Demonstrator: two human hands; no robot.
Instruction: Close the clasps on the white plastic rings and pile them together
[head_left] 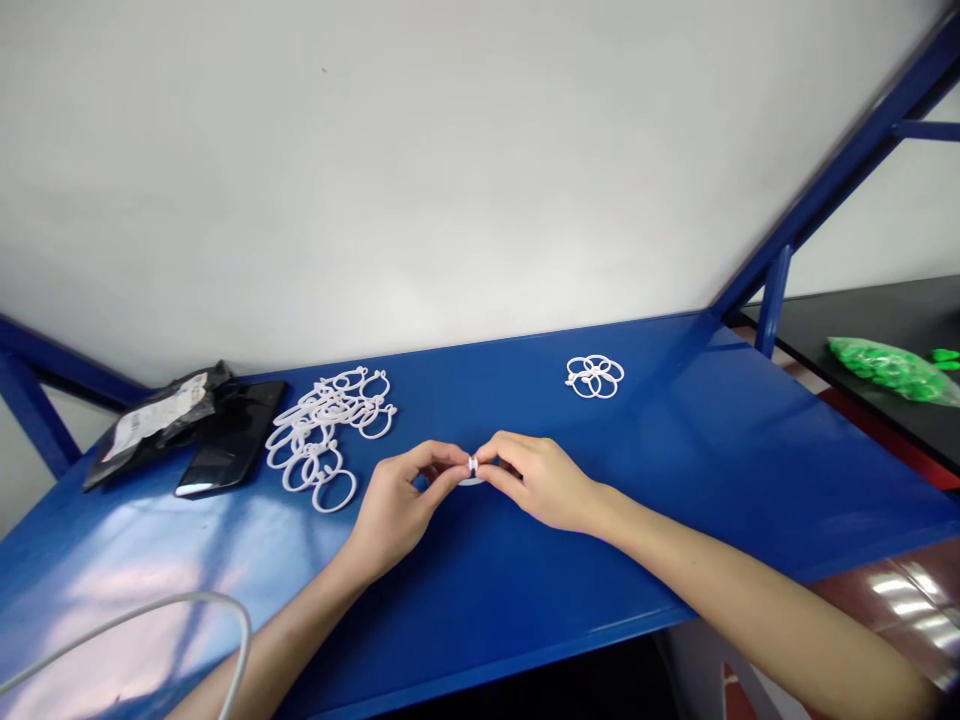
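Observation:
My left hand (409,495) and my right hand (536,475) meet over the middle of the blue table (465,620). Thumb and fingers of each pinch a small white plastic ring (472,482), one hand on either side of its little knobbed part. Most of this ring is hidden by my fingers; only a low curved edge shows beneath. Left of my left hand lies a loose heap of white plastic rings (330,415) with small knobs. Beyond my right hand, several white rings joined in a flower-like cluster (595,376) rest flat on the table.
A black plastic packet (161,420) with a white label lies over a dark phone-like slab (232,440) at the left. A white cable (187,598) loops across the front left. Blue frame bars (832,165) rise at the right, beside a bag of green pieces (892,370).

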